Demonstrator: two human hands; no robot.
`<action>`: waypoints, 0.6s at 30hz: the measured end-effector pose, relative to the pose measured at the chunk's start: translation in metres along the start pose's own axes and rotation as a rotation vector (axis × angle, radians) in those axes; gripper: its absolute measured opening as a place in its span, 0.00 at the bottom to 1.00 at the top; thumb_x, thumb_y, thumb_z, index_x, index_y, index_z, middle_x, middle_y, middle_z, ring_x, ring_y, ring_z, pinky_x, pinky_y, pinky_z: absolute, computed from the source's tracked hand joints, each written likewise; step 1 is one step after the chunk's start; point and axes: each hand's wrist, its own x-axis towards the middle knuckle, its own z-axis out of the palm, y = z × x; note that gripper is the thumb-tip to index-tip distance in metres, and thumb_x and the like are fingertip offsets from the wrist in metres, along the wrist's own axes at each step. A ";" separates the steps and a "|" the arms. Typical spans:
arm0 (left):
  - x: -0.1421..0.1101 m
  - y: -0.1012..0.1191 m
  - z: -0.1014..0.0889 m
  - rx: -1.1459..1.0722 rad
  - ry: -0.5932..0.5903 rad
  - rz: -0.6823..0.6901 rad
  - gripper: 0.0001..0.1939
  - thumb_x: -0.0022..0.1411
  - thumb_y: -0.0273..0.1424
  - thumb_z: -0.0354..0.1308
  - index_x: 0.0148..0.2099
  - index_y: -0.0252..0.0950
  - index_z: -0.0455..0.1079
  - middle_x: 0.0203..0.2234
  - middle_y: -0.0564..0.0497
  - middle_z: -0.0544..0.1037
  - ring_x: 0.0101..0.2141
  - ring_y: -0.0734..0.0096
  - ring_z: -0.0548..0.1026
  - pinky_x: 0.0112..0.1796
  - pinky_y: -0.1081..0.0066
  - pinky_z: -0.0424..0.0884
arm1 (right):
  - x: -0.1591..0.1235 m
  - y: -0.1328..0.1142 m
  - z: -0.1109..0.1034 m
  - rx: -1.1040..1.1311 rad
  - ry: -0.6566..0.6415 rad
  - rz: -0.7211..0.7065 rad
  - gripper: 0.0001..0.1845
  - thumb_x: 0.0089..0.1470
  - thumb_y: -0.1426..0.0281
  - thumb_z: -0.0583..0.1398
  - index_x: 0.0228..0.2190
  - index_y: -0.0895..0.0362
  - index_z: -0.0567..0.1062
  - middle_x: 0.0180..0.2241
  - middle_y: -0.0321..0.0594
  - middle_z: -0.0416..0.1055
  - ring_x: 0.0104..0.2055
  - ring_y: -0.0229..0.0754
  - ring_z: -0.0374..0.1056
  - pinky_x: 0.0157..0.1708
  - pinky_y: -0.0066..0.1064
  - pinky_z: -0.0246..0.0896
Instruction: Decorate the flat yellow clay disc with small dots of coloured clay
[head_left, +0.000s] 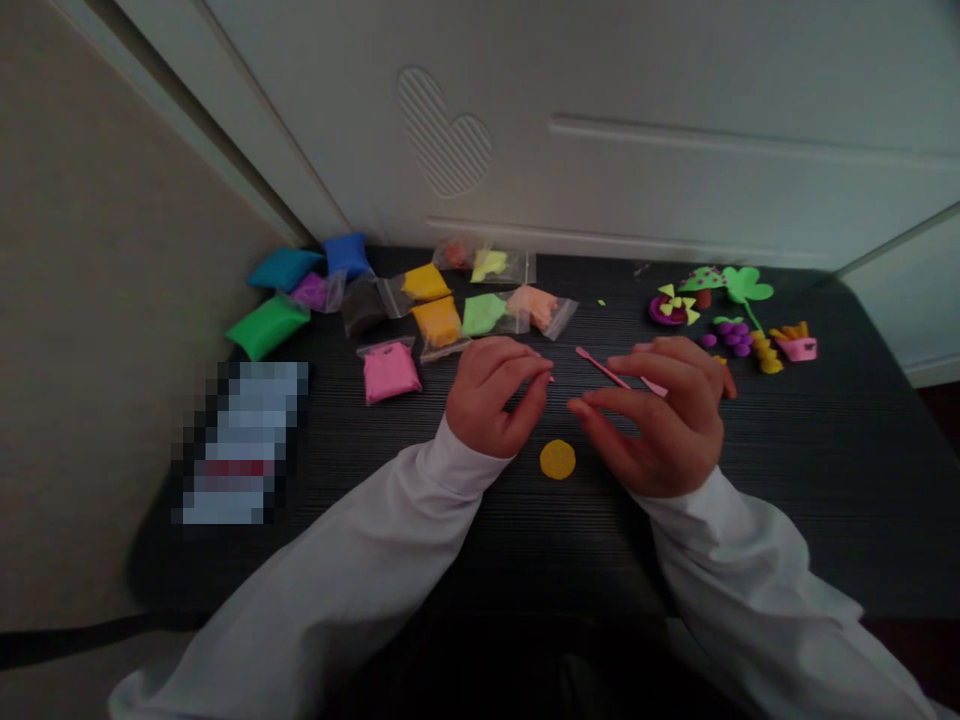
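Note:
My left hand [499, 392] is closed in a pinch, thumb against forefinger. A bit of thin pink shows beside those fingertips; whether it is gripped or lies behind them is unclear. My right hand [660, 415] also has thumb and forefinger brought together, and anything between them is too small to make out. Behind the right fingers lies a pink modelling tool [602, 367], with another pink tool end [655, 387] partly hidden by that hand. On the dark table below, between both hands, sits a flat round yellow clay disc [557, 460] with faint specks.
Bags of coloured clay, such as pink [391, 372], orange [437, 322] and green [268, 326], lie left and behind. A blurred-out phone-like slab [244, 440] is at left. Clay figures stand right, including a green clover [747, 284] and fries [796, 345]. A white panel [525, 170] borders the back.

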 end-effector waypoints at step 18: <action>0.001 0.000 0.001 0.011 -0.012 0.001 0.09 0.49 0.24 0.54 0.36 0.35 0.67 0.30 0.51 0.72 0.35 0.73 0.69 0.38 0.68 0.66 | 0.002 0.003 -0.001 -0.058 0.006 0.042 0.09 0.41 0.72 0.61 0.30 0.52 0.71 0.34 0.37 0.66 0.40 0.42 0.61 0.40 0.38 0.58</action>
